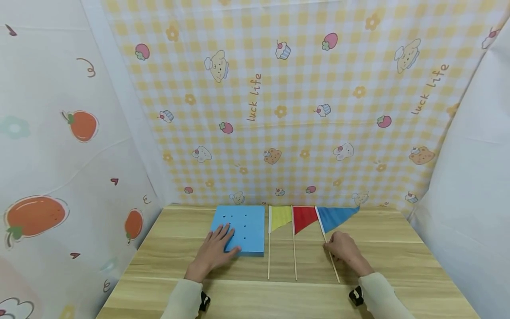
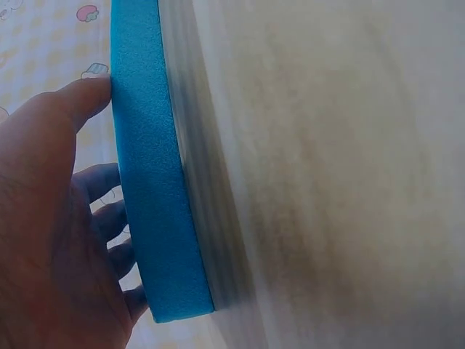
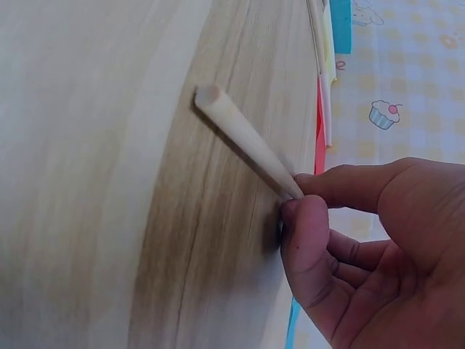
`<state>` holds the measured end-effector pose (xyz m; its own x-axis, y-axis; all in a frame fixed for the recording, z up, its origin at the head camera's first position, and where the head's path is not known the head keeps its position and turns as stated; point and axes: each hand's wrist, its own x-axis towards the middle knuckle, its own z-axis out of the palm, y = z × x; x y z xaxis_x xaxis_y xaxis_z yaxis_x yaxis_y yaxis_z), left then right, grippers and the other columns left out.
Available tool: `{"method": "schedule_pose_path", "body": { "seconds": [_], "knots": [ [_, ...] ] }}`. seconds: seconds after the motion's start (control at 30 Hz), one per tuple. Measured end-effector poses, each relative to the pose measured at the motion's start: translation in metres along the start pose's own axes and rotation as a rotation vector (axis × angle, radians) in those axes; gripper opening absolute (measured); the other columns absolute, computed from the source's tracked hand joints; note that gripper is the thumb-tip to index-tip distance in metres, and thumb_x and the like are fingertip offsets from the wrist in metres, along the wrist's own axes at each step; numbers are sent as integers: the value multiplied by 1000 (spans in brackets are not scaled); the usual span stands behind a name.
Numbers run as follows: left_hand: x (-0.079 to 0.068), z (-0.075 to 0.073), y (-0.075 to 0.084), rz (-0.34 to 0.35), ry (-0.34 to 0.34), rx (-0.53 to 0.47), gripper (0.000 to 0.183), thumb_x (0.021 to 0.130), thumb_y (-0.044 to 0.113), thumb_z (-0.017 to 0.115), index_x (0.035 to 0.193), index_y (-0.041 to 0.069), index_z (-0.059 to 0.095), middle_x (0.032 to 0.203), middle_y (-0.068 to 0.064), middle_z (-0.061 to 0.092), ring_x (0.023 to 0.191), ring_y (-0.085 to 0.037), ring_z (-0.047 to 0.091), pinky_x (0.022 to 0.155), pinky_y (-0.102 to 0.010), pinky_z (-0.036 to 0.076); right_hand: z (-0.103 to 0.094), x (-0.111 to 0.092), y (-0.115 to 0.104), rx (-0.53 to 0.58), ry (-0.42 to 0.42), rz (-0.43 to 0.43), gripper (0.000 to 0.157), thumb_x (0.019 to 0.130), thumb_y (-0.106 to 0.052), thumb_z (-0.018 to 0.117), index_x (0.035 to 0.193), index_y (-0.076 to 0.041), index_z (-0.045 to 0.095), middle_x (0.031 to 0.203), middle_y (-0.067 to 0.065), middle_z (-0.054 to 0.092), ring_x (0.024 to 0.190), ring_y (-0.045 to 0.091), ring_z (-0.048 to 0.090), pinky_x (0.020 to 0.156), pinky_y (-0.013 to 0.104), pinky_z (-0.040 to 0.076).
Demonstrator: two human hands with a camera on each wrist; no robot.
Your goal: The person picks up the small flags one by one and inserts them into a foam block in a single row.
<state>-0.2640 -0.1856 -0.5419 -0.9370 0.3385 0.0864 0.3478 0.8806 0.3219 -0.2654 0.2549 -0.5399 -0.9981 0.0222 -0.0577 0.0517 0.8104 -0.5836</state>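
My spread left hand (image 1: pixel 216 249) touches a holey blue foam square (image 1: pixel 254 231); my right hand (image 1: pixel 345 248) pinches a blue triangle flag's (image 1: pixel 335 218) wooden stick (image 3: pixel 251 141).

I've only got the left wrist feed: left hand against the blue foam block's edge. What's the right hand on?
Observer: The right hand pinches the wooden stick of the blue triangular flag.

Operator: Any other flags?

Observer: Two more, a yellow triangular flag and a red triangular flag, lie between that one and the blue foam block.

Operator: I only see the block's side. Anything on top?

Observer: Several small holes in its top face.
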Motion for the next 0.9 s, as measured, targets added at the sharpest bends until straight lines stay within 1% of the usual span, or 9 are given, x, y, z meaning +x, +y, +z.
{"method": "schedule_pose_path", "body": {
  "seconds": [0.13,0.3,0.47,0.67,0.9],
  "knots": [
    [0,0,0,-4,2,-3,77,104,57,60,162,8,47,173,-16,35,162,-42,28,130,-67,22,1,0,0,23,10,0,35,90,-10,74,59,-10,59,50,3,59,41,12,59,45,26,51],
    [0,-1,1,-10,0,-13,78,103,58,60,161,8,47,173,-16,35,163,-41,28,130,-67,22,1,-1,-1,51,20,-10,30,90,-9,74,63,-7,62,53,3,61,43,12,61,45,27,53],
    [0,-1,1,-13,-4,-16,78,103,57,60,162,8,47,173,-15,35,163,-41,27,130,-66,22,1,-1,-1,81,21,-15,27,89,-7,73,64,-7,62,55,4,62,45,12,62,45,27,55],
    [1,-1,1,-15,-4,-19,78,103,57,61,162,8,47,173,-16,35,163,-41,27,130,-67,22,-1,-1,-3,84,46,-22,19,89,-5,70,72,-6,62,62,4,62,50,13,60,48,27,50],
    [1,-2,2,-17,-5,-21,78,103,56,61,162,8,47,173,-16,35,163,-42,27,130,-67,22,-5,2,-6,83,99,-47,11,90,-4,68,80,-3,66,66,4,63,53,13,59,47,25,45]
  ]
}}
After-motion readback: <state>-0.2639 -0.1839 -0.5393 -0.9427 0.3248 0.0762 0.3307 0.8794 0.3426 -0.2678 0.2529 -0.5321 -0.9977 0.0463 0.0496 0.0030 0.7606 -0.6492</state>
